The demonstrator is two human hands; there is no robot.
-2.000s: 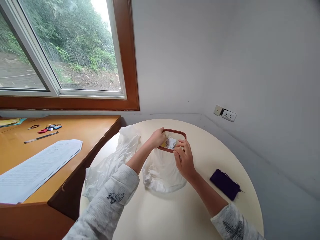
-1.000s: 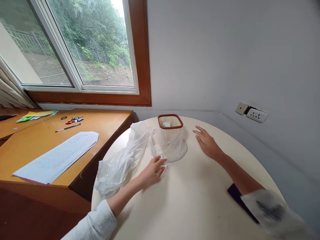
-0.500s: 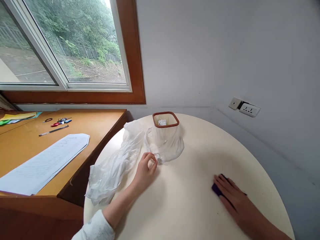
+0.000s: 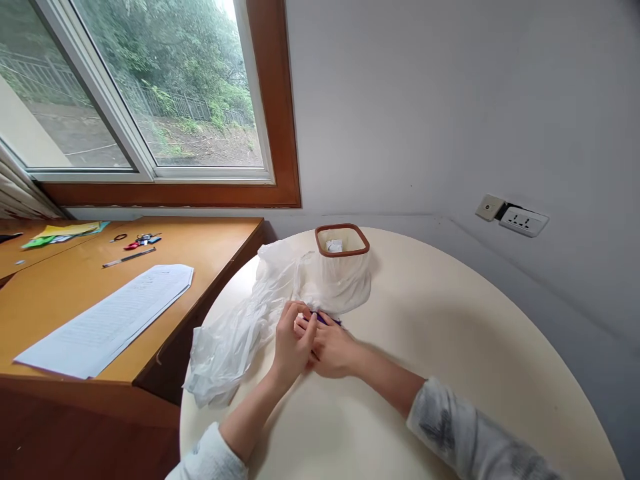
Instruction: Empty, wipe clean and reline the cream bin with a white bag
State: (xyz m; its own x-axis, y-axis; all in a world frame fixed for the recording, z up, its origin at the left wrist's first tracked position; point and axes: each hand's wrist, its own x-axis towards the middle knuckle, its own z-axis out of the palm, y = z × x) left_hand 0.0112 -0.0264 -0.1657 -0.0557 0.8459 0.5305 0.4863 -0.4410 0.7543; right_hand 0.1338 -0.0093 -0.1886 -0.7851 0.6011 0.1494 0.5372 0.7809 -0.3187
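Observation:
A dark purple cloth (image 4: 326,320) shows under the fingers of my right hand (image 4: 333,348), which presses it to the round cream table (image 4: 400,413). Crossing over its fingertips, my left hand (image 4: 291,343) is closed in a pinch at the edge of the white plastic bag (image 4: 345,293). That bag lines a small bin (image 4: 367,248) with a brown square rim, standing just beyond both hands, and spills out around its base. Crumpled white paper (image 4: 334,246) lies inside the bin. My fingertips partly hide the cloth.
More crumpled plastic (image 4: 227,347) spreads along the table's left side. A wooden desk (image 4: 220,247) on the left bears paper sheets (image 4: 107,320), a pen (image 4: 129,257) and keys (image 4: 145,241). The wall with a socket (image 4: 523,221) borders the table's far right.
My right hand has slid the dark cloth from the table's right side leftward to the bin and my left hand. The left hand stays pinched near the bag. The view has shifted slightly left.

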